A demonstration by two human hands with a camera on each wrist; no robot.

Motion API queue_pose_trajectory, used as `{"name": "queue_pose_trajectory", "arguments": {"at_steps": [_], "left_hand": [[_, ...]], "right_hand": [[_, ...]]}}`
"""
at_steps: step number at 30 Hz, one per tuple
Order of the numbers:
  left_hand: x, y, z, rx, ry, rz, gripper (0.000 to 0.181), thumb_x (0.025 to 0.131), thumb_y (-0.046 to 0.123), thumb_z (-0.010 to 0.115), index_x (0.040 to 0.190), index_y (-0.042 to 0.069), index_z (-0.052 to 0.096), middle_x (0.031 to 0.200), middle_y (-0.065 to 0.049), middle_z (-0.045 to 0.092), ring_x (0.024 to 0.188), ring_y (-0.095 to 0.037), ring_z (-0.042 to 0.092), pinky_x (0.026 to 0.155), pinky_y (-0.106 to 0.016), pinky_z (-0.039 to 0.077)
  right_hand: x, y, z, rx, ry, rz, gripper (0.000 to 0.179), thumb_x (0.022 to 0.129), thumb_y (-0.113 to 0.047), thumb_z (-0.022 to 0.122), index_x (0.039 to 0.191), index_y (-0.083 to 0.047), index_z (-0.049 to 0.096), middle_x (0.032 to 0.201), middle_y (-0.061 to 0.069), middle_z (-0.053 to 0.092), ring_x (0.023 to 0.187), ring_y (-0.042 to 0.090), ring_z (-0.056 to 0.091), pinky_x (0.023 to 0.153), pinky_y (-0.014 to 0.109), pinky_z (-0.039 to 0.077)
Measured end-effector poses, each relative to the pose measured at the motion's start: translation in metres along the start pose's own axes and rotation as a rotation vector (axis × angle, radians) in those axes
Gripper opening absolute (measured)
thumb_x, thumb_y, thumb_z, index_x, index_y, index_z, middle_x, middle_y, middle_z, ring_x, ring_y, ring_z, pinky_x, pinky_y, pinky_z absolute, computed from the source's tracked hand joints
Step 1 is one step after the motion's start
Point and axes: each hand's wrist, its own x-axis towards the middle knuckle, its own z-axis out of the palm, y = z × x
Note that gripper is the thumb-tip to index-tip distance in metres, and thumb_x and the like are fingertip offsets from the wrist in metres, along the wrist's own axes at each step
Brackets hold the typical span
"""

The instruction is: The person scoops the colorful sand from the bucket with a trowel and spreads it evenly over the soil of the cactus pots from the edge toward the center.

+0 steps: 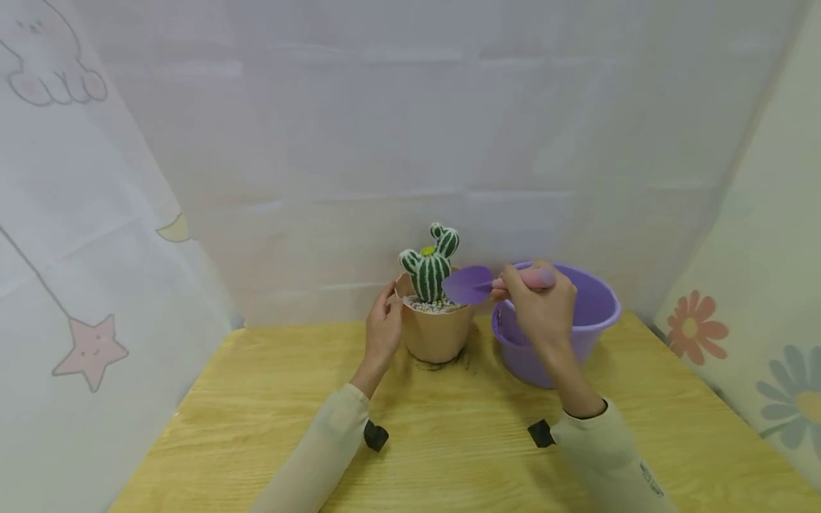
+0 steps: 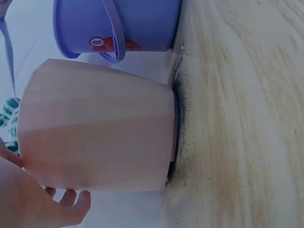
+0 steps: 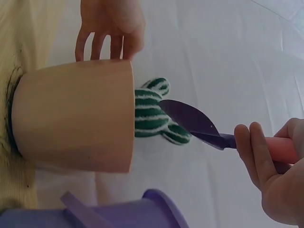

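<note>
Yellow wood-grained worktop (image 1: 449, 463): lay closest to me, with two small black square patches (image 1: 541, 433) near the pale sleeves (image 1: 314, 449).
Right hand (image 1: 545, 306): was curled firmly round the pink handle of a purple-bladed trowel (image 1: 468, 285).
Left hand (image 1: 383, 329): was not clenched; its fingers rested against the side of a tan, faceted, plastic-looking pot (image 1: 436, 335) near the rim, as if to steady it.
Purple plastic-looking bucket (image 1: 526, 363): stood upright just beside the pot, towards the right hand; I couldn't see to its bottom, so what it held was anyone's guess.
Pot's place: upright on the worktop between the left hand and the bucket, with dark soil-like crumbs (image 2: 183, 109) round its base.
Trowel's blade: hung at the side of a green, white-striped cactus with a yellow flower (image 1: 430, 276); whether they touched I couldn't tell, and I made out no load on the blade.
Done in the pot: the cactus stood upright inside, and small, pale, mixed pebbles (image 1: 437, 306) lay round its foot, so the planting looked mostly finished to me.
Remaining in the pot: perhaps a little topping up or levelling, and the crumbs were uncleared.
Pale creased wall covering (image 1: 359, 128): hung behind everything.
</note>
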Motion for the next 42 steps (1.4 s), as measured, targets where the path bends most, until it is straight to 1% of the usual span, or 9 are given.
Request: {"name": "queue_pose_trajectory", "arguments": {"at_steps": [10, 13, 20, 23, 26, 29, 36, 39, 42], "left_hand": [[0.009, 0.015, -0.003, 0.082, 0.117, 0.088, 0.035, 0.108, 0.019, 0.049, 0.138, 0.004, 0.059, 0.137, -0.014, 0.058, 0.116, -0.028, 0.057, 0.089, -0.049, 0.052], [0.008, 0.023, -0.002, 0.186, 0.107, 0.239, 0.033, 0.108, 0.016, 0.049, 0.136, 0.003, 0.06, 0.132, -0.015, 0.058, 0.113, -0.029, 0.057, 0.089, -0.049, 0.052], [-0.007, 0.051, 0.011, 0.444, 0.017, 0.793, 0.028, 0.098, 0.001, 0.06, 0.125, -0.001, 0.065, 0.12, -0.014, 0.064, 0.105, -0.029, 0.063, 0.087, -0.042, 0.054], [-0.017, 0.062, 0.023, 0.394, -0.088, 0.83, 0.025, 0.098, 0.002, 0.061, 0.122, -0.001, 0.066, 0.116, -0.012, 0.067, 0.106, -0.025, 0.065, 0.088, -0.037, 0.055], [-0.024, 0.07, 0.04, 0.297, -0.212, 0.704, 0.025, 0.1, 0.004, 0.058, 0.124, -0.001, 0.065, 0.115, -0.012, 0.068, 0.102, -0.02, 0.066, 0.086, -0.031, 0.056], [-0.029, 0.074, 0.06, 0.179, -0.275, 0.469, 0.028, 0.102, 0.007, 0.055, 0.128, 0.001, 0.063, 0.116, -0.011, 0.068, 0.099, -0.017, 0.066, 0.084, -0.03, 0.056], [-0.034, 0.086, 0.105, -0.179, -0.209, -0.164, 0.044, 0.1, 0.014, 0.054, 0.141, -0.002, 0.053, 0.106, -0.012, 0.068, 0.086, -0.021, 0.069, 0.077, -0.037, 0.06], [-0.036, 0.093, 0.117, -0.384, -0.169, -0.314, 0.048, 0.098, 0.01, 0.055, 0.142, -0.009, 0.048, 0.102, -0.014, 0.066, 0.082, -0.025, 0.066, 0.077, -0.04, 0.061], [-0.038, 0.098, 0.125, -0.536, -0.137, -0.365, 0.045, 0.099, 0.005, 0.058, 0.14, -0.011, 0.048, 0.101, -0.013, 0.062, 0.081, -0.022, 0.062, 0.077, -0.041, 0.061]], "right_hand": [[0.01, 0.002, -0.048, 0.305, -0.178, 0.089, 0.031, 0.095, -0.009, 0.074, 0.091, 0.018, 0.059, 0.092, 0.029, 0.071, 0.08, 0.037, 0.074, 0.086, 0.041, 0.057], [0.011, 0.004, -0.06, 0.363, -0.241, 0.099, 0.03, 0.094, -0.005, 0.074, 0.093, 0.017, 0.054, 0.095, 0.03, 0.07, 0.085, 0.038, 0.073, 0.09, 0.042, 0.054], [0.018, 0.009, -0.078, 0.586, -0.332, 0.209, 0.015, 0.1, 0.001, 0.063, 0.094, 0.015, 0.061, 0.101, 0.03, 0.07, 0.097, 0.039, 0.071, 0.094, 0.04, 0.049], [0.024, 0.012, -0.086, 0.689, -0.371, 0.212, 0.024, 0.106, 0.003, 0.05, 0.106, 0.021, 0.065, 0.103, 0.031, 0.069, 0.1, 0.038, 0.07, 0.096, 0.04, 0.047], [0.032, 0.014, -0.093, 0.731, -0.395, 0.22, 0.028, 0.107, 0.004, 0.044, 0.114, 0.026, 0.06, 0.105, 0.031, 0.069, 0.102, 0.038, 0.069, 0.097, 0.04, 0.045], [0.041, 0.016, -0.097, 0.7, -0.375, 0.244, 0.026, 0.106, 0.004, 0.048, 0.114, 0.025, 0.061, 0.105, 0.031, 0.069, 0.102, 0.039, 0.069, 0.097, 0.04, 0.046], [0.052, 0.026, -0.106, 0.463, -0.3, 0.282, 0.014, 0.1, 0.004, 0.061, 0.105, 0.016, 0.057, 0.104, 0.029, 0.07, 0.099, 0.038, 0.07, 0.095, 0.04, 0.049], [0.056, 0.031, -0.111, 0.287, -0.306, 0.278, 0.026, 0.1, -0.002, 0.065, 0.113, 0.017, 0.054, 0.102, 0.027, 0.072, 0.095, 0.034, 0.072, 0.092, 0.037, 0.052], [0.063, 0.037, -0.115, 0.07, -0.37, 0.262, 0.034, 0.101, -0.01, 0.066, 0.118, 0.016, 0.054, 0.103, 0.024, 0.073, 0.095, 0.032, 0.073, 0.091, 0.032, 0.054]]}}
